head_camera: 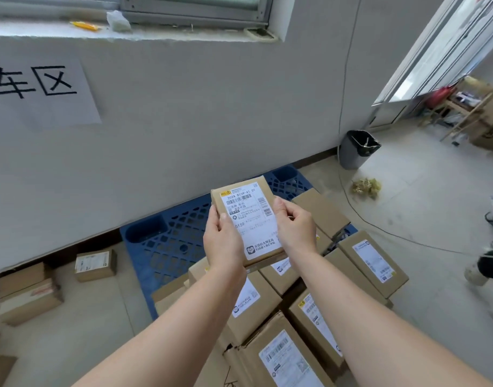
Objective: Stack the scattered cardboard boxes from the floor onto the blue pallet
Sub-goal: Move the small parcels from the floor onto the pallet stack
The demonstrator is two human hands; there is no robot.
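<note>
Both hands hold one small box (246, 219) up over the blue pallet (172, 241), label facing up: the left hand (223, 241) grips its left edge, the right hand (294, 224) its right edge, thumbs on top. Below, labelled boxes (284, 325) crowd the pallet's near side. More boxes (95, 265) sit on the floor by the wall, left of the pallet. A grey bin (357, 149) stands further along the wall.
</note>
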